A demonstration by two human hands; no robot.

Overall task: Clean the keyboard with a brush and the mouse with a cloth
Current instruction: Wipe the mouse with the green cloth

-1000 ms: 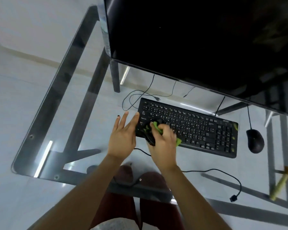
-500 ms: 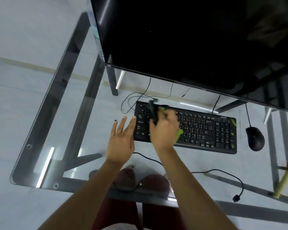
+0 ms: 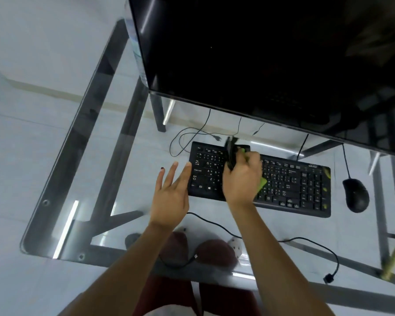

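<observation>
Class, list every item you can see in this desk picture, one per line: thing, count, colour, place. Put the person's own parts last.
Monitor: one, black, back of the desk.
Desk: one, clear glass on a grey metal frame.
Keyboard: one, black with green accents, in front of the monitor.
Mouse: one, black, right of the keyboard.
Brush: one, black with green handle, in the right hand over the keyboard's left part.
Cables: several, black, behind and in front of the keyboard.
Left hand: open, at the keyboard's left edge.
Right hand: closed in a grip on the brush.
</observation>
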